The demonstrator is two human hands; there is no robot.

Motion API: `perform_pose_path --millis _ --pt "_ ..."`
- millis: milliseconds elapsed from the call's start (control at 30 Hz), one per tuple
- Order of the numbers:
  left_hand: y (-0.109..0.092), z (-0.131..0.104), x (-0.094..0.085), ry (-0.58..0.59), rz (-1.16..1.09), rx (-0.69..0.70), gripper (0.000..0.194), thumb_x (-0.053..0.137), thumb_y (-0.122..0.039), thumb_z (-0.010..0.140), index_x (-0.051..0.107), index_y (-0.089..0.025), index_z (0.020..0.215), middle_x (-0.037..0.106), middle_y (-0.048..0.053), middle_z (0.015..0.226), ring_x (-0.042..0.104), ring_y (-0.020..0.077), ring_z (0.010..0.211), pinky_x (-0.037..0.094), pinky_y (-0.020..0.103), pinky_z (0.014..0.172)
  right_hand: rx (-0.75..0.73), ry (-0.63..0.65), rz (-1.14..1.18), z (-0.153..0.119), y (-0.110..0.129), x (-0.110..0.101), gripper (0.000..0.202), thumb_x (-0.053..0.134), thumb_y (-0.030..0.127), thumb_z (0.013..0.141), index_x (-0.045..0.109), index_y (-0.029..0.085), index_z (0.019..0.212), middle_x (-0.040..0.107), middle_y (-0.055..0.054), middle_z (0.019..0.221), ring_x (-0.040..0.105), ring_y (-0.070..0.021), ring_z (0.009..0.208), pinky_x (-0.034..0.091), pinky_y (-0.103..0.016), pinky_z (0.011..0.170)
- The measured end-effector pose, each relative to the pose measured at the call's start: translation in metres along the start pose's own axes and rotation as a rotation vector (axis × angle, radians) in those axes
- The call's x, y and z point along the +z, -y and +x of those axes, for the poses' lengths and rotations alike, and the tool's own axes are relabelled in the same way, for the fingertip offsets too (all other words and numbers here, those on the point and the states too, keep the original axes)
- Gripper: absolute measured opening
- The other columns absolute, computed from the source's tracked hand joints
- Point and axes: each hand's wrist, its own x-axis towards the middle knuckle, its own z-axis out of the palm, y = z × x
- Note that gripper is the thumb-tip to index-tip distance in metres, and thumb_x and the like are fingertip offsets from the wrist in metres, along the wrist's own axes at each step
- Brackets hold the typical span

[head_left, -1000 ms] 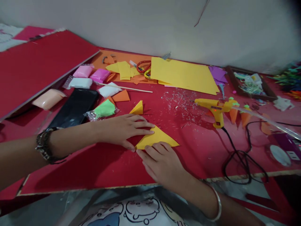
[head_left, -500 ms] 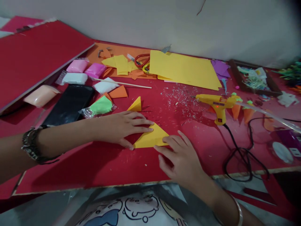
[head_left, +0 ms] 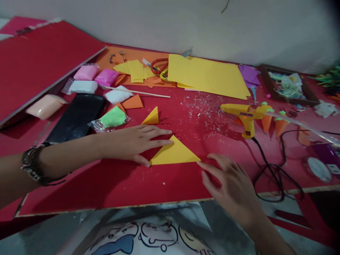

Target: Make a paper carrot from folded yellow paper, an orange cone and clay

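Yellow paper triangle [head_left: 174, 154] pinned by flat left hand [head_left: 132, 143], right hand [head_left: 233, 186] fingers spread beside its tip, no legible writing

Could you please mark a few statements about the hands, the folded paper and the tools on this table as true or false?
1. The left hand lies flat on the red board with fingers at the yellow paper triangle. True.
2. The right hand grips the hot glue gun. False: it is open by the triangle's right tip; the gun lies apart.
3. A black phone lies left of the green clay packet. True.
4. The scissors lie on the triangle. False: they lie far back by the yellow sheet.
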Motion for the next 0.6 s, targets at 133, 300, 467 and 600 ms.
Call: perform_pose_path --millis 133,300,467,600 --pt "0.0 -0.002 0.002 -0.015 -0.065 -0.018 0.077 0.051 -0.049 0.077 0.014 -0.022 0.138 0.028 0.008 0.141 0.027 0.0234 0.126 0.02 0.033 0.103 0.055 -0.007 -0.05 -0.003 -0.001 -0.001 0.028 0.049 0.027 0.078 0.063 0.023 0.102 0.06 -0.005 0.104 0.056 -0.0219 0.094 0.043 -0.04 0.085" --pt "-0.003 -0.005 0.001 -0.015 -0.113 -0.062 0.079 0.053 -0.045 0.076 0.012 -0.02 0.138 0.029 0.01 0.14 0.028 0.0226 0.126 0.021 0.032 0.103 0.111 -0.046 -0.045 -0.004 -0.009 0.0 0.024 0.048 0.028 0.079 0.063 0.018 0.095 0.063 -0.007 0.095 0.057 -0.0234 0.086 0.044 -0.042 0.081" --pt "-0.01 -0.006 -0.001 -0.028 -0.154 -0.089 0.079 0.056 -0.041 0.075 0.014 -0.019 0.138 0.03 0.011 0.14 0.028 0.0244 0.126 0.024 0.033 0.102 0.01 -0.093 0.187 0.011 0.002 0.015 0.049 0.049 0.034 0.079 0.04 0.016 0.123 0.055 -0.011 0.111 0.049 -0.0245 0.103 0.043 -0.042 0.084" --pt "-0.022 -0.005 0.005 -0.101 -0.223 -0.158 0.073 0.054 -0.036 0.077 0.016 -0.02 0.137 0.032 0.01 0.137 0.03 0.0237 0.124 0.027 0.034 0.1 -0.017 -0.062 0.203 0.025 0.019 0.023 0.04 0.052 0.032 0.078 0.048 0.016 0.114 0.054 -0.011 0.106 0.047 -0.0247 0.098 0.041 -0.043 0.083"
